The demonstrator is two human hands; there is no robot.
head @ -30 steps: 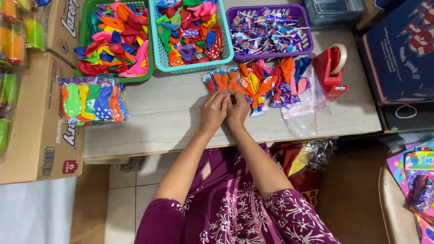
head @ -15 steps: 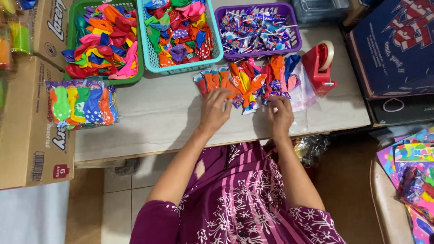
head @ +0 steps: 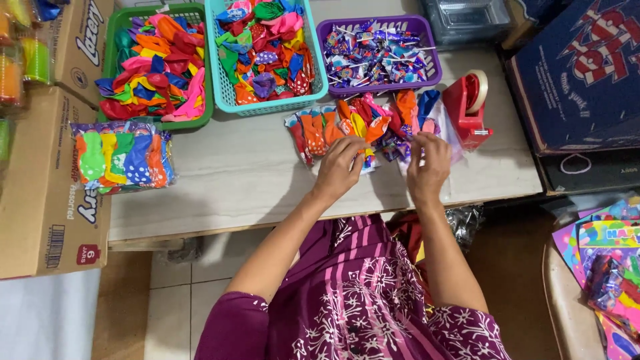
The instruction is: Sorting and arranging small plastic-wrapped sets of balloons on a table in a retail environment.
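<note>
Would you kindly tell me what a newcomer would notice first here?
Bright balloons fill the green basket and teal basket at the table's far edge. Nearer, the left hand and right hand rest on clear packets of balloons, beside a red tape dispenser.

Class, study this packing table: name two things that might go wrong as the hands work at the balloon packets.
The left hand and right hand reach into a crowded, overlapping row of balloon packets, so a neighbouring packet may get dragged along or mixed up. The red tape dispenser sits close beside the right hand near the table edge; a stray sweep might knock it off.
</note>
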